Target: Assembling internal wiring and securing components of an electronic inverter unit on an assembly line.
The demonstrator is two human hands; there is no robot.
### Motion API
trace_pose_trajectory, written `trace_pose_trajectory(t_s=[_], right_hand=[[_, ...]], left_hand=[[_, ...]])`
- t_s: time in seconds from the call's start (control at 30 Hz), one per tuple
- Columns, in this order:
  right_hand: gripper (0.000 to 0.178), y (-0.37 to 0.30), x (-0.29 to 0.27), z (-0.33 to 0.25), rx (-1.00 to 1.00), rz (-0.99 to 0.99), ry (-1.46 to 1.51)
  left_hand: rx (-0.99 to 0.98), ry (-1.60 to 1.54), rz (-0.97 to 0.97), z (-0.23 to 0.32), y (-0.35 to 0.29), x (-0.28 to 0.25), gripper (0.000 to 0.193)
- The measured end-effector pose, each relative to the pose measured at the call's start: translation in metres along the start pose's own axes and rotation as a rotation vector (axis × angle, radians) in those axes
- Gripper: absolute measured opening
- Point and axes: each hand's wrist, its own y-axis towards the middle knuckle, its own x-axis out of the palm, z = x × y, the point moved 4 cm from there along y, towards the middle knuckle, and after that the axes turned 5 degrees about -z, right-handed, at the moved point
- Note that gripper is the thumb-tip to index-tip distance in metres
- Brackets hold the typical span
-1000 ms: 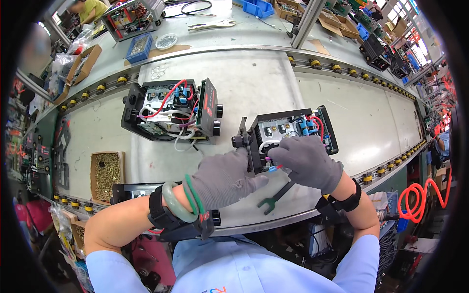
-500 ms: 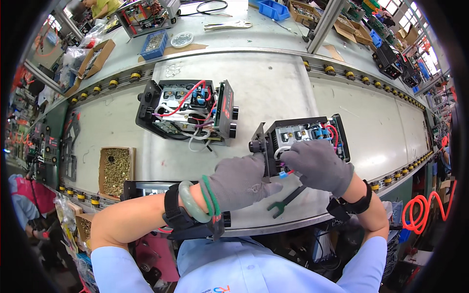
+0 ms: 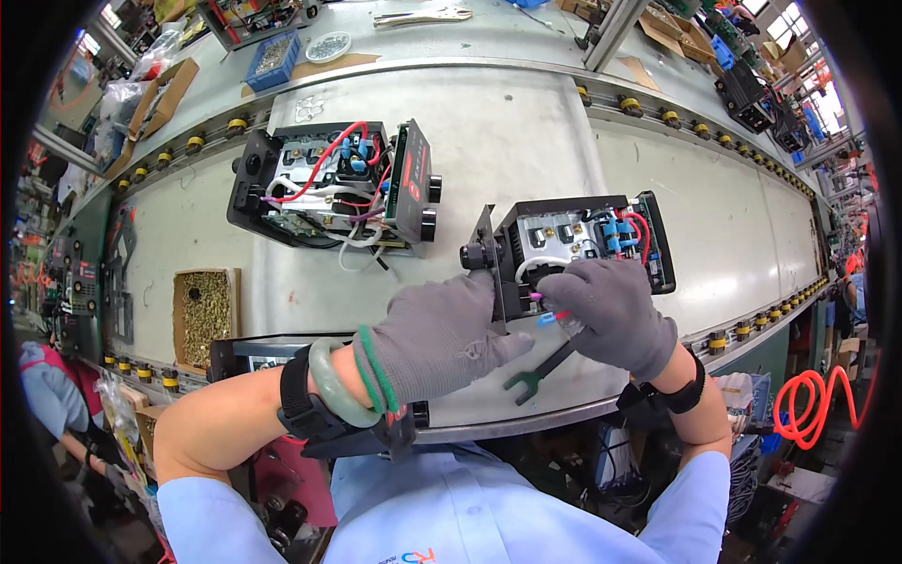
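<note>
An open black electrical unit (image 3: 573,240) with white, red and blue wiring lies on the grey conveyor table in front of me. My left hand (image 3: 437,334), in a grey glove, grips the near left edge of this unit. My right hand (image 3: 611,305), also gloved, pinches small wire ends with pink and blue connectors at the unit's near side. A dark open-ended wrench (image 3: 537,371) lies on the table just below my hands. A second open black unit (image 3: 334,188) with red and white wires sits further left and away from me.
A cardboard box of brass-coloured small parts (image 3: 204,305) sits at the left. A blue bin (image 3: 272,56) and a round dish of screws (image 3: 330,45) stand at the far side. Yellow rollers line the conveyor edges (image 3: 733,334). An orange coiled hose (image 3: 813,404) hangs at right.
My head moved, so both units shifted slightly in view. My hands stay on the near unit, the right fingers still working at the wire ends.
</note>
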Motion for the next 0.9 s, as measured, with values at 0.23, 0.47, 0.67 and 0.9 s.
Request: trace_pose_trajectory(t_s=[0.23,0.47,0.67,0.9], right_hand=[[0.024,0.007,-0.001,-0.003,-0.076,-0.027,-0.048],[0.019,0.006,0.005,-0.013,-0.068,0.007,-0.057],[0.039,-0.012,0.002,0.002,0.102,-0.069,-0.037],[0.032,0.006,0.017,0.005,-0.098,0.102,-0.005]], left_hand=[[-0.082,0.053,-0.064,0.000,0.002,0.001,0.067],[0.087,-0.012,0.121,0.004,0.002,-0.002,0.061],[0.157,-0.191,0.181,-0.008,-0.002,0.004,0.056],[0.169,-0.067,0.081,-0.008,0.013,0.009,0.055]])
